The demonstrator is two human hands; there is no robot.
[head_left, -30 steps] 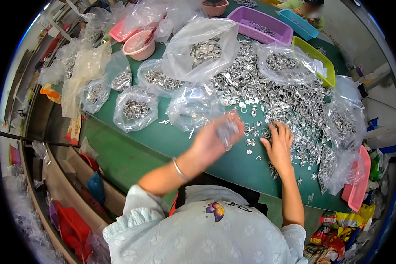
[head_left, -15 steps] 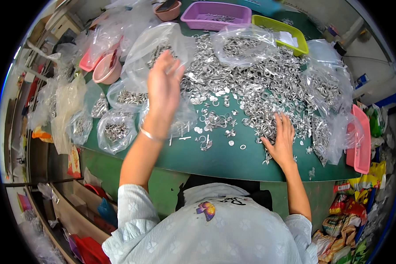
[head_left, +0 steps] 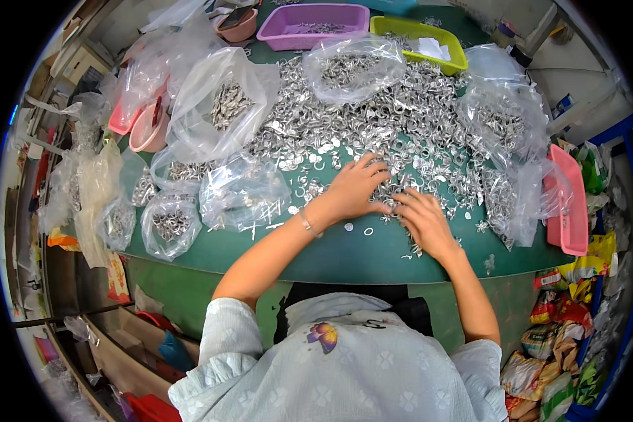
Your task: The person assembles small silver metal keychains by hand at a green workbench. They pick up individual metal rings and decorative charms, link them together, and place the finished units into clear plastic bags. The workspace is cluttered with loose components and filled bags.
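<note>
Small silvery metal pieces, ring-like and flower-like in shape, lie in a wide heap on the green table. My left hand is at the near side of this heap, fingers stretched and apart over loose pieces. Close to its right, my right hand rests with spread, slightly bent fingers on more of them. The fingertips of both hands touch or nearly touch pieces between them; I cannot make out any piece being gripped. An open transparent plastic bag holding leaf-like metal pieces stands left of the heap.
Smaller filled bags line the left side. Behind the heap stand a purple basin and a yellow-green basin. Another bag lies on the heap. A pink tray sits at the right edge, and the green table ends before me.
My left hand has come down from the open bag to the heap, rightward and nearer me. My right hand has shifted slightly left, so both hands are now close together. The view has shifted a little.
</note>
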